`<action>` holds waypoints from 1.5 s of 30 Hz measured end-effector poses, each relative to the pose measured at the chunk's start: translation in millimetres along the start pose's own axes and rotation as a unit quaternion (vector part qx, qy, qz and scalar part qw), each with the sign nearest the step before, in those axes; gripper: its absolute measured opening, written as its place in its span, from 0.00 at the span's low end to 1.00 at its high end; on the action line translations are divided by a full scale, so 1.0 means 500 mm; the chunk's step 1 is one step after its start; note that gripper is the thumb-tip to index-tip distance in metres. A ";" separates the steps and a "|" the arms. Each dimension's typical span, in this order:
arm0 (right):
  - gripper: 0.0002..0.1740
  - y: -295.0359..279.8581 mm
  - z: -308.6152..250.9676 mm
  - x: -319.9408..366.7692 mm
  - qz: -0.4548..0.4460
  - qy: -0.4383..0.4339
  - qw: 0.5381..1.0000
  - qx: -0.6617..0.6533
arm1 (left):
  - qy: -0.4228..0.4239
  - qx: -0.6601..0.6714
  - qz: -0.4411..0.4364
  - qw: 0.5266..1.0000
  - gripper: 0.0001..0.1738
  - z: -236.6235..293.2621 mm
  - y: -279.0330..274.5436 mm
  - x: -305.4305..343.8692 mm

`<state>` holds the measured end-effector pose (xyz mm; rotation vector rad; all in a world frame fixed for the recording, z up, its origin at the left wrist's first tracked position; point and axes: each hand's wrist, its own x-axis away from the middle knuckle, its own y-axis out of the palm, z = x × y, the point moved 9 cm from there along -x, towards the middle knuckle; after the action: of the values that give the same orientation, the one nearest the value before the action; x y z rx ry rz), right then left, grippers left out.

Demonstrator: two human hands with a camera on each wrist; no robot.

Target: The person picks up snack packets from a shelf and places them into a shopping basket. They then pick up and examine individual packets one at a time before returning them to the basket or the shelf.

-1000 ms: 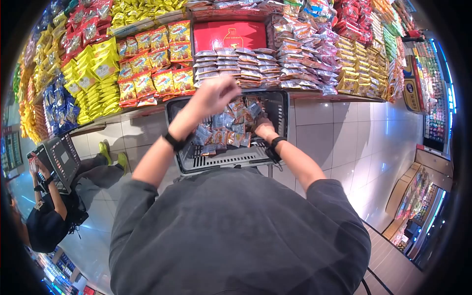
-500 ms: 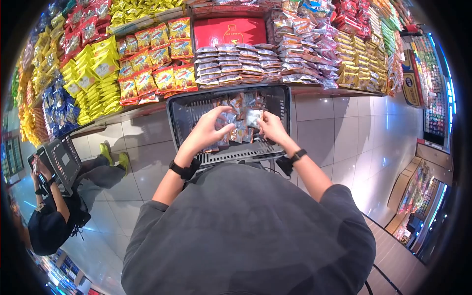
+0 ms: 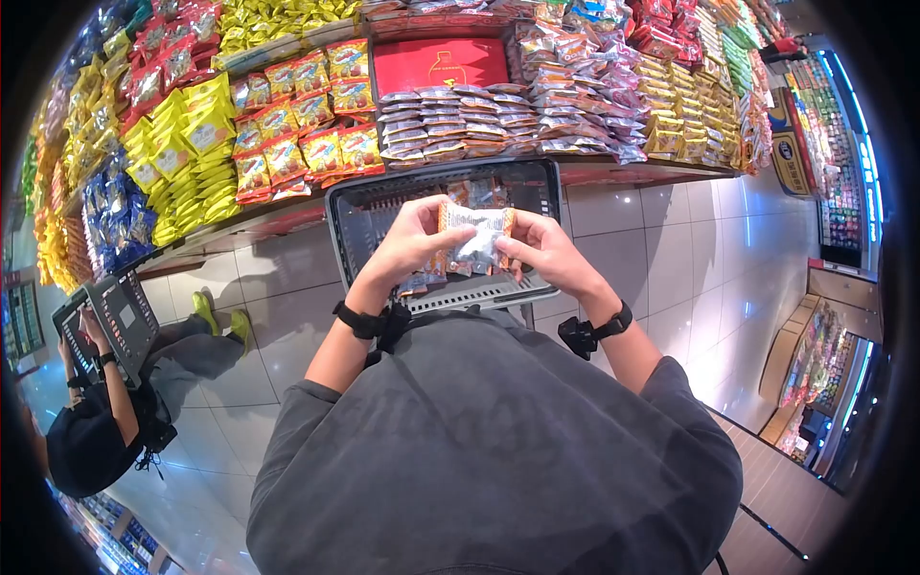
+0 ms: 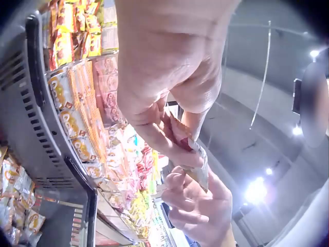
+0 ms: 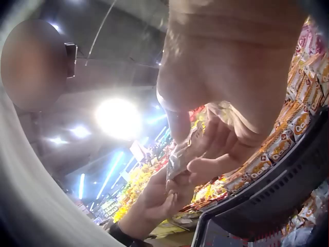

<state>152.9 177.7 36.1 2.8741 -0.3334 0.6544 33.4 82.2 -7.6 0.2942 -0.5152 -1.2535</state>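
Observation:
A small silver snack packet with orange ends (image 3: 479, 235) is held up between both hands, over the basket. My left hand (image 3: 407, 240) pinches its left end, thumb laid across the front. The right hand (image 3: 551, 251) grips the opposite end the same way. From the left wrist, the packet (image 4: 201, 167) appears nearly edge-on between the fingers. The right wrist view also shows the packet (image 5: 179, 157) pinched by both hands. Beneath them, a dark grey shopping basket (image 3: 338, 225) contains several similar packets (image 4: 14, 193), partly hidden by the hands.
Behind the basket, a shelf holds stacked snack packets (image 3: 455, 120), yellow bags (image 3: 196, 125) and orange-red bags (image 3: 311, 125). A red panel (image 3: 441, 65) stands behind the middle stack. At left, another person (image 3: 96, 422) has a second basket (image 3: 125, 311). Tiled floor (image 3: 652, 249) extends to the right.
The right hand has brought a packet up from the basket contents. My left hand came down from near the shelf and now holds the packet's other end.

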 end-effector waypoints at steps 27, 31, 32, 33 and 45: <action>0.16 0.137 -0.146 0.079 -0.003 0.019 0.999 -0.047 | 0.086 0.055 -0.180 0.978 0.37 0.205 0.074 0.072; 0.16 0.141 -0.143 0.077 -0.006 0.029 0.999 -0.039 | 0.107 0.040 -0.170 0.979 0.36 0.208 0.065 0.072; 0.16 0.142 -0.140 0.073 -0.004 0.028 0.999 -0.044 | 0.115 0.048 -0.170 0.977 0.35 0.208 0.063 0.074; 0.16 0.145 -0.139 0.070 -0.003 0.027 0.998 -0.049 | 0.119 0.048 -0.167 0.978 0.35 0.211 0.064 0.078; 0.15 0.141 -0.110 0.045 0.011 0.030 0.996 -0.087 | 0.027 0.070 -0.146 0.986 0.36 0.177 0.031 0.103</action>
<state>132.3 118.1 103.5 2.6829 -0.3925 0.6780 11.3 43.3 85.9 0.5348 -0.5273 -1.4911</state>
